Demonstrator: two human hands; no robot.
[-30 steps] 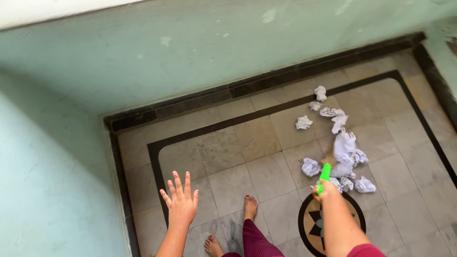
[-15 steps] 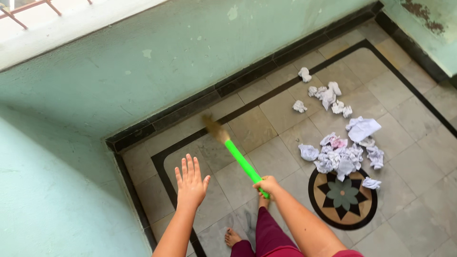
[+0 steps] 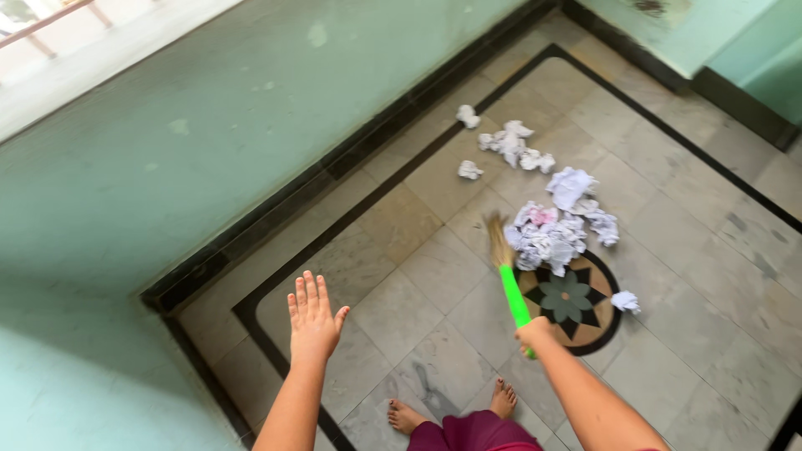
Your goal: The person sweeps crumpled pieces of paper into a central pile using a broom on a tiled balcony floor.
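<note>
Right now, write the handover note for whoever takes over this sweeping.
Left hand: open, fingers spread, holding nothing, raised over the floor.
Right hand: gripping the broom by its green handle, bristles at the left edge of the paper pile.
Done: most crumpled paper is bunched by the floor medallion.
Left: loose scraps near the wall, one scrap right of the medallion.
</note>
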